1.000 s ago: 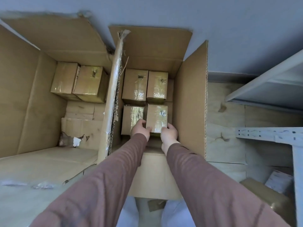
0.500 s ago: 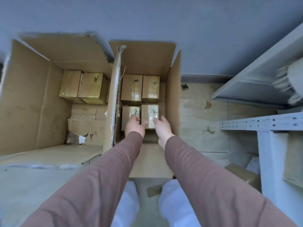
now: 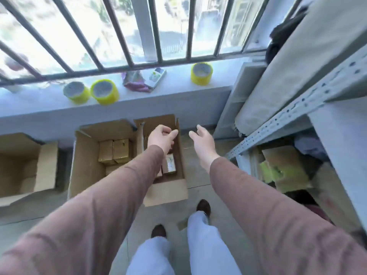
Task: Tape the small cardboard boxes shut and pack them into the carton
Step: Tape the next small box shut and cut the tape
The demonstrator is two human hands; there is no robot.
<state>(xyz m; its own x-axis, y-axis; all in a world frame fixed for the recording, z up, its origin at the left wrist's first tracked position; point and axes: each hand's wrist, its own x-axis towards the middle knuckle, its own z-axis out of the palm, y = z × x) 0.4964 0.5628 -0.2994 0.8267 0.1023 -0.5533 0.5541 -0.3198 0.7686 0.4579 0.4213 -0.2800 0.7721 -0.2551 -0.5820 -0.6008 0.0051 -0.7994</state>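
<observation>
Both hands empty above the carton.
Left hand loosely curled, right hand relaxed, holding nothing; carton with taped small boxes sits beneath the left hand. No writing readable.

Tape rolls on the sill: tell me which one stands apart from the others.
The right-hand tape roll, alone right of the remote. The other two rolls sit side by side at the left of the windowsill.
</observation>
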